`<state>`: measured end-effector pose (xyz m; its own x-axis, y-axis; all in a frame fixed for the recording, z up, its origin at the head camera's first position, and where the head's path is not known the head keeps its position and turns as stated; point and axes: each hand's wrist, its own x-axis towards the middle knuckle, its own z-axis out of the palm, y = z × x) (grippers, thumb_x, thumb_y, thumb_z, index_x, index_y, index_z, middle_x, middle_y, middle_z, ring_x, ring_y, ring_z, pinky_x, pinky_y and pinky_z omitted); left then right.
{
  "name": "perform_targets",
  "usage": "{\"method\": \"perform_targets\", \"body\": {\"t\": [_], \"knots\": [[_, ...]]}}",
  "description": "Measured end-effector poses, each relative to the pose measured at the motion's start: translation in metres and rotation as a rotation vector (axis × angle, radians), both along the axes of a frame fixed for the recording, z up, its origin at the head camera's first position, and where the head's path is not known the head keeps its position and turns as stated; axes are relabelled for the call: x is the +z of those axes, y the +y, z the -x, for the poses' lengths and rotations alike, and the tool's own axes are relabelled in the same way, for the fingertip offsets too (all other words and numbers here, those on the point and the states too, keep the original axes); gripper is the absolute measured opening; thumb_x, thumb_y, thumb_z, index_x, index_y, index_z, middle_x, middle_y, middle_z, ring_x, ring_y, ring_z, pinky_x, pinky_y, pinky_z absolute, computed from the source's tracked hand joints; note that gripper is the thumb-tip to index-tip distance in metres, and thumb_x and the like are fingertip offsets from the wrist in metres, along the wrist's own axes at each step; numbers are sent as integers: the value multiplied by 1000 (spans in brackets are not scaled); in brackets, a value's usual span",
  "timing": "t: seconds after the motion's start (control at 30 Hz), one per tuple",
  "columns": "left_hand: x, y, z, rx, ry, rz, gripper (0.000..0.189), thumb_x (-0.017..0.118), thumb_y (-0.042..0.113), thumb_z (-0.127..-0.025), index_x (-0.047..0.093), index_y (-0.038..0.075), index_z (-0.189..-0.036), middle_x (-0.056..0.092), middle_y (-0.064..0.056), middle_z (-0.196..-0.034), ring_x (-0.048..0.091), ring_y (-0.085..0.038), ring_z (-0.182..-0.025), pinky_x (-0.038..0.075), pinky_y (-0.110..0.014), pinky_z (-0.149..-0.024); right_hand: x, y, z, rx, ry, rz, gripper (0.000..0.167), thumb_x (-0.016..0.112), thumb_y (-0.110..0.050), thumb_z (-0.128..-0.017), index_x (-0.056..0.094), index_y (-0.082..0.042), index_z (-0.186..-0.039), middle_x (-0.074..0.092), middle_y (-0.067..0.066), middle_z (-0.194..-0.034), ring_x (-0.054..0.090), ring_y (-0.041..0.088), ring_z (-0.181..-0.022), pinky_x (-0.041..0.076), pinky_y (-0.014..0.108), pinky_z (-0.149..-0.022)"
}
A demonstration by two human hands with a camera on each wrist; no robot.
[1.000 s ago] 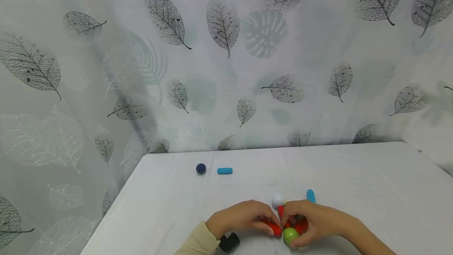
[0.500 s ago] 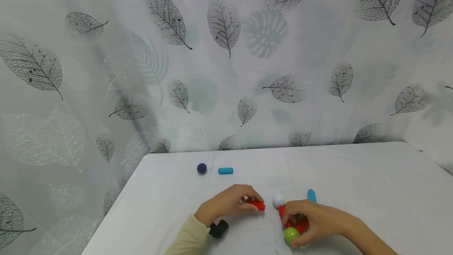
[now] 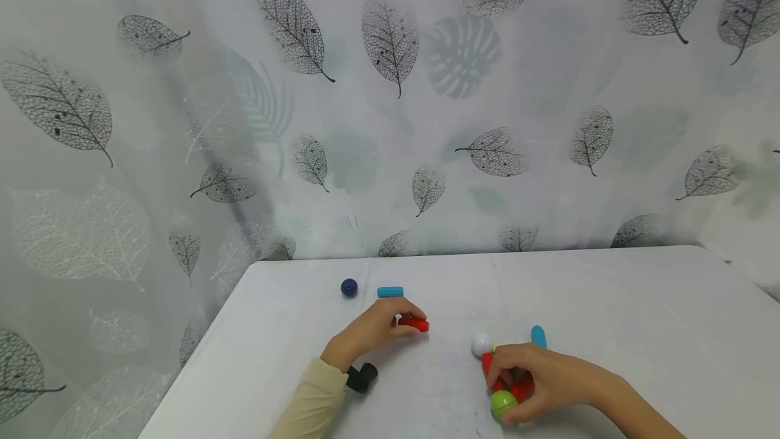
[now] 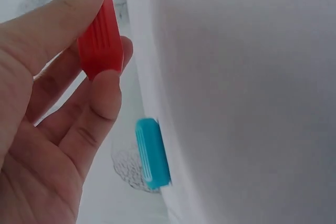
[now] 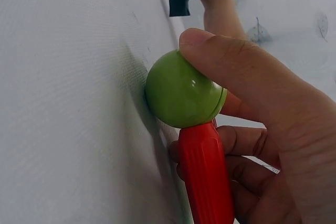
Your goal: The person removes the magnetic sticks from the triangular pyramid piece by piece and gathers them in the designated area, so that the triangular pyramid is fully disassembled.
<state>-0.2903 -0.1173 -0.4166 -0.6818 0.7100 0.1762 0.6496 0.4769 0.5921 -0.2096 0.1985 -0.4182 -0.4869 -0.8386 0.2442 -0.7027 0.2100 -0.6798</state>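
My left hand pinches a red ridged rod between thumb and fingers, above the left-middle part of the table. Near it lies a blue ridged rod. At the lower right, my right hand holds a green ball, its thumb on top and fingers curled behind. A red rod meets the ball's side in the right wrist view. Just beyond the fingers in the head view, a second red rod runs toward a white ball. The right hand hides part of this cluster.
A dark blue ball lies at the far left of the white table. Another blue rod points away behind the right hand. A black camera sits at the left wrist. Leaf-patterned curtain hangs behind.
My left hand has carried the red rod away from the cluster, leftward and toward the far side, close to the blue rod. The right hand stays in place on the green ball.
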Motion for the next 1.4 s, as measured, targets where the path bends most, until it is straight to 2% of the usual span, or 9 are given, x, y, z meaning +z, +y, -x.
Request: {"method": "perform_targets", "body": {"t": [0.17, 0.3, 0.4, 0.67, 0.87, 1.03, 1.2, 1.4], "knots": [[-4, -12, 7, 69, 29, -17, 24, 71, 10, -89, 69, 8, -113, 68, -2, -108, 59, -15, -98, 50, -25, -84, -1, 0, 0, 9, 12, 14, 25, 77, -24, -86, 63, -21, -106, 56, -6, -87, 52, 0, -76, 48, 17, -64], [-9, -19, 13, 143, 41, -23, 23, 71, 10, -89, 69, 8, -112, 68, -2, -108, 60, -18, -100, 50, -29, -86, -2, 1, 1, 13, 16, 14, 25, 77, -24, -86, 63, -21, -106, 56, -5, -87, 52, 1, -76, 48, 17, -64], [-11, -23, 15, 177, 42, -24, 23, 71, 9, -88, 69, 7, -111, 68, -4, -108, 60, -21, -101, 50, -30, -85, -2, 1, 1, 10, 16, 10, 25, 77, -24, -86, 63, -21, -106, 56, -5, -87, 52, 0, -76, 48, 17, -64], [-14, -28, 16, 215, 69, 0, 27, 67, -2, -88, 66, 4, -115, 65, -11, -114, 60, -26, -106, 51, -36, -88, -1, 1, 1, 16, 23, 16, 26, 77, -23, -85, 63, -21, -106, 56, -4, -87, 52, 1, -76, 48, 17, -64], [-14, -28, 15, 249, 105, 42, 27, 65, -3, -89, 66, 3, -116, 65, -11, -112, 60, -26, -104, 50, -38, -89, -3, 1, 2, 29, 49, 24, 27, 78, -22, -85, 62, -20, -107, 55, -4, -86, 51, 1, -75, 47, 16, -64], [-12, -26, 15, 282, 118, 92, 27, 67, -1, -89, 65, 4, -116, 63, -9, -112, 59, -24, -99, 50, -39, -88, -5, 2, 2, 36, 59, 27, 27, 77, -22, -85, 61, -20, -108, 55, -4, -87, 51, 1, -75, 47, 16, -64], [-12, -25, 15, 292, 133, 126, 26, 68, 4, -90, 66, 6, -116, 63, -9, -115, 60, -25, -107, 49, -42, -94, -6, 2, 2, 35, 54, 21, 26, 77, -22, -86, 62, -21, -108, 56, -6, -89, 52, 1, -76, 48, 16, -65], [-10, -22, 15, 299, 140, 79, 27, 69, 12, -90, 67, 7, -117, 64, -8, -112, 59, -25, -104, 49, -42, -93, -4, 3, 2, 44, 56, 15, 26, 76, -22, -87, 62, -21, -109, 56, -7, -90, 52, 0, -78, 48, 16, -66]]}}
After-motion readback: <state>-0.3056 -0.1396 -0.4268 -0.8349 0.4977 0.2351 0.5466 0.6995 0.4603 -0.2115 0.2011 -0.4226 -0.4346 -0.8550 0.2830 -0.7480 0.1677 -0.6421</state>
